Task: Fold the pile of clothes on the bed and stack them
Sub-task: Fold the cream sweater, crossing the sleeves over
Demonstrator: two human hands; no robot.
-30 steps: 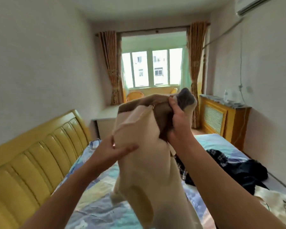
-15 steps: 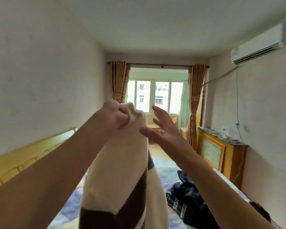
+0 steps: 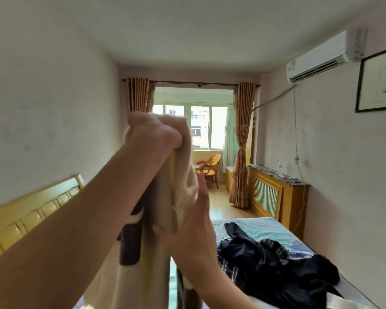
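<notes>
Bedroom, window straight ahead of hands. I saw left hand point(image 3: 153, 132) fisted on top of cream-and-brown garment point(image 3: 183, 181), holding it high so it hung straight. Right hand point(image 3: 193, 228) below, fingers mostly straight against hanging cloth, probably smoothing. Dark clothes pile point(image 3: 274, 262) on bed point(image 3: 261, 226), right of right hand.

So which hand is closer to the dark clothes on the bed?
Right. The right hand is just left of and above the dark clothes; the left hand grips the cream garment higher up.
</notes>
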